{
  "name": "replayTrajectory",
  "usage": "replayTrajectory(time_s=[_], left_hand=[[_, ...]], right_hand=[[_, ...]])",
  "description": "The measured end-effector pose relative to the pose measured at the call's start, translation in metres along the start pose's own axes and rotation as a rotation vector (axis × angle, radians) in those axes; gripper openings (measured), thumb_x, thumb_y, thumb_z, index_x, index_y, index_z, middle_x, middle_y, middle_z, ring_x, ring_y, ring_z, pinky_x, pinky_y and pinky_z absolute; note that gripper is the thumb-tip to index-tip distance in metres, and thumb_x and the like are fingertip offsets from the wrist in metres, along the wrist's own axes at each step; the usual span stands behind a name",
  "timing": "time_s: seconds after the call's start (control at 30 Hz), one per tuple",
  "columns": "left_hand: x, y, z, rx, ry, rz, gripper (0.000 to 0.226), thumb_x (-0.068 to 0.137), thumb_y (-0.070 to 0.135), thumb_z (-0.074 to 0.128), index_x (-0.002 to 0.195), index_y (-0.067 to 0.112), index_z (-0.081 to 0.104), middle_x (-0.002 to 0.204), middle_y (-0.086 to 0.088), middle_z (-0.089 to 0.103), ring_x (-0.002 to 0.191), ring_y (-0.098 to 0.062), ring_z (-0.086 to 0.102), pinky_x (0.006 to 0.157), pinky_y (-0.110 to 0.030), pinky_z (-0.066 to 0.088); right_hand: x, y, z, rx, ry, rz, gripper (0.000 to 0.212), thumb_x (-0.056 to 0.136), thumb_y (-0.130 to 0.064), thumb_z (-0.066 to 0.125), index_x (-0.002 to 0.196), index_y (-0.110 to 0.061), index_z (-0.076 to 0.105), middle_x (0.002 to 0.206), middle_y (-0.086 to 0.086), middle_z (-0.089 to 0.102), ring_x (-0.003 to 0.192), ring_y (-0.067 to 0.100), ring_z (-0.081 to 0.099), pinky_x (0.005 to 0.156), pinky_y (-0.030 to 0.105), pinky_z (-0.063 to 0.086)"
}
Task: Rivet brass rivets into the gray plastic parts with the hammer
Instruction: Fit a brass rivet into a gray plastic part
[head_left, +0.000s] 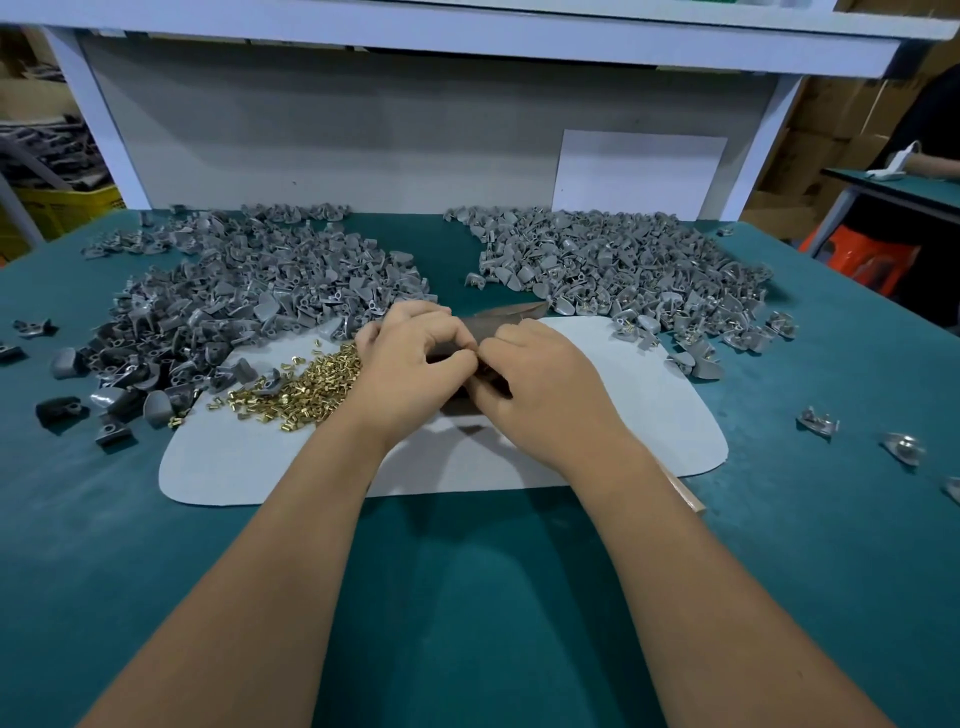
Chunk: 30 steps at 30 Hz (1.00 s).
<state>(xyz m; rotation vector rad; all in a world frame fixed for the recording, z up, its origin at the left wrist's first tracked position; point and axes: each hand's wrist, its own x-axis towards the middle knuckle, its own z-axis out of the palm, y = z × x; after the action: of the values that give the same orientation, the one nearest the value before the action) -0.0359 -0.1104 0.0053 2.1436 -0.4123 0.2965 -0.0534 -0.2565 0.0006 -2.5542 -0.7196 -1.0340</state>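
My left hand (410, 364) and my right hand (540, 384) meet fingertip to fingertip over the pale grey mat (623, 415). The left fingers pinch a small dark grey plastic part (448, 354), mostly hidden. The right fingers are curled round the hammer, whose wooden handle end (688, 496) sticks out under my right forearm. The hammer's head is hidden by the hand. Brass rivets (301, 389) lie heaped on the mat just left of my left hand. Beyond the fingers shows a dark brown piece (506, 316).
A large pile of grey parts (249, 291) covers the back left of the green table (467, 597). A second pile with brass showing (613, 265) lies at the back right. Stray parts (818, 421) dot the right side. A white frame and grey back panel (363, 130) close off the rear.
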Motion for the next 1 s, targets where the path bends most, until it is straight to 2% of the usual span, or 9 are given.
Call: replayTrajectory(time_s=[0.07,0.17,0.27,0.4,0.53,0.67,0.87,0.93,1.0], left_hand=[[0.0,0.0,0.0,0.023,-0.019,0.022,0.017,0.066,0.028,0.046,0.067,0.024,0.063,0.092,0.014,0.067,0.123,-0.003,0.039,0.114,-0.048,0.015],[0.001,-0.003,0.0,0.021,-0.022,0.028,0.019,0.066,0.028,0.046,0.071,0.022,0.064,0.096,0.012,0.067,0.122,-0.006,0.039,0.114,-0.051,0.016],[0.003,-0.005,0.0,0.011,-0.037,0.054,0.019,0.066,0.027,0.046,0.071,0.022,0.064,0.092,0.014,0.065,0.12,-0.01,0.04,0.112,-0.053,0.023],[0.004,-0.007,0.0,0.007,-0.043,0.051,0.021,0.067,0.028,0.046,0.074,0.021,0.065,0.094,0.012,0.067,0.119,-0.008,0.039,0.112,-0.053,0.024],[0.003,-0.005,0.0,-0.003,-0.029,0.018,0.022,0.067,0.03,0.047,0.074,0.023,0.066,0.096,0.015,0.066,0.12,-0.006,0.038,0.113,-0.052,0.022],[0.003,-0.002,0.0,-0.012,-0.032,0.001,0.015,0.068,0.033,0.048,0.071,0.031,0.063,0.095,0.019,0.063,0.123,-0.008,0.038,0.114,-0.05,0.023],[0.005,-0.006,0.001,-0.066,0.007,-0.015,0.012,0.07,0.034,0.051,0.068,0.033,0.063,0.087,0.021,0.062,0.123,-0.011,0.043,0.113,-0.051,0.027],[0.007,-0.007,0.002,-0.15,0.015,-0.029,0.011,0.073,0.034,0.056,0.069,0.031,0.066,0.085,0.018,0.062,0.121,-0.022,0.049,0.11,-0.056,0.032],[0.009,-0.01,0.004,-0.234,0.038,-0.016,0.01,0.079,0.028,0.064,0.071,0.028,0.069,0.09,0.009,0.067,0.116,-0.035,0.055,0.104,-0.059,0.039]], right_hand=[[0.001,0.0,0.0,0.027,-0.014,0.009,0.018,0.07,-0.015,0.076,0.065,-0.006,0.061,0.061,0.007,0.055,0.062,0.026,0.051,0.067,0.035,0.043],[0.002,-0.002,0.002,0.056,-0.032,0.03,0.02,0.067,-0.016,0.077,0.063,-0.006,0.061,0.059,0.006,0.055,0.061,0.025,0.053,0.068,0.041,0.049],[0.002,-0.003,0.003,0.05,-0.029,0.05,0.024,0.063,-0.016,0.082,0.06,-0.006,0.06,0.055,0.007,0.055,0.057,0.026,0.054,0.066,0.04,0.051],[0.003,-0.003,0.005,0.026,-0.056,0.062,0.027,0.062,-0.018,0.085,0.058,-0.006,0.06,0.054,0.007,0.056,0.055,0.026,0.056,0.066,0.039,0.052],[0.002,-0.002,0.006,0.005,-0.065,0.088,0.024,0.065,-0.019,0.083,0.062,-0.007,0.063,0.057,0.006,0.057,0.059,0.026,0.056,0.066,0.034,0.047],[0.001,0.002,0.007,0.001,-0.05,0.107,0.022,0.068,-0.017,0.081,0.062,-0.008,0.061,0.058,0.006,0.056,0.061,0.026,0.055,0.066,0.029,0.031],[0.002,0.002,0.009,-0.004,-0.028,0.064,0.02,0.066,-0.01,0.081,0.064,-0.006,0.061,0.059,0.007,0.056,0.06,0.027,0.055,0.061,0.029,0.027],[0.003,0.004,0.009,0.067,-0.033,0.097,0.017,0.071,-0.012,0.078,0.07,-0.006,0.062,0.065,0.006,0.055,0.067,0.027,0.053,0.061,0.027,0.026],[0.004,0.007,0.009,0.19,-0.032,0.207,0.015,0.074,-0.016,0.076,0.079,-0.008,0.065,0.073,0.0,0.053,0.074,0.02,0.049,0.064,0.024,0.03]])
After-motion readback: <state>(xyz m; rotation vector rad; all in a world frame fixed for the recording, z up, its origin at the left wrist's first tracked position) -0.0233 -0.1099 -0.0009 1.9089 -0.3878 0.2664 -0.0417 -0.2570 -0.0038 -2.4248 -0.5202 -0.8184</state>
